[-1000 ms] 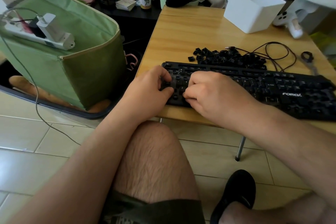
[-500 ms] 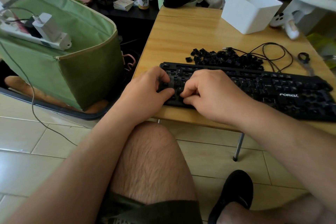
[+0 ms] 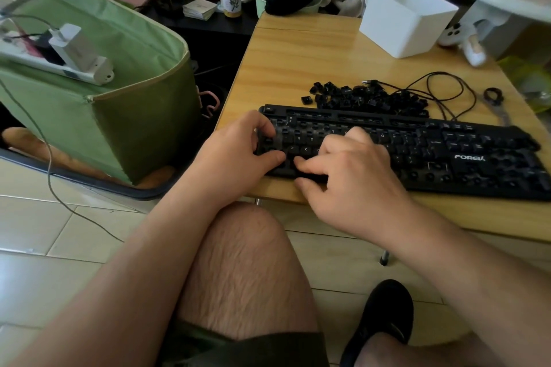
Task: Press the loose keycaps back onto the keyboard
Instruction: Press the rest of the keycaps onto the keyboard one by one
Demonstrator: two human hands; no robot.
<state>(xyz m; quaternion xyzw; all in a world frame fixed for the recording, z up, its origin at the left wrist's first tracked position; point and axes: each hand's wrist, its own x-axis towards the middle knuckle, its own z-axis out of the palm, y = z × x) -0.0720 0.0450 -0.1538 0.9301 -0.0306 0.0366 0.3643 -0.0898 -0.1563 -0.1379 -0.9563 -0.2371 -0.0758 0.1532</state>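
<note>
On the wooden table [image 3: 298,62], near its front edge, lies the black keyboard [image 3: 447,158], running from the left corner off toward the right, where the wide lens blurs its far end. Many sockets on its right half stand bare; letter keys show on the left half. Left of the table sits a green bag [image 3: 119,92] with a white power strip [image 3: 74,68] across its mouth. At the back of the table stands a white box [image 3: 408,18].

Both forearms reach in from the lower corners, crossing above a bare knee. The left hand [image 3: 235,158] rests at the keyboard's left end, fingers curled over the outer keys and thumb laid flat against the bottom row; whether it pinches anything cannot be told. The right hand [image 3: 351,179] lies palm down over the lower middle rows, fingers loosely spread and bent, their tips touching the keys near the bottom edge. It hides what is under it, so a keycap beneath the fingertips cannot be made out.

Just behind the keyboard lies the heap of loose keycaps [image 3: 366,98], black and tumbled, one lying slightly apart at the left. A thin black cable [image 3: 441,89] loops beside the heap, and a small tool [image 3: 496,101] lies near the right edge, too blurred to identify.
</note>
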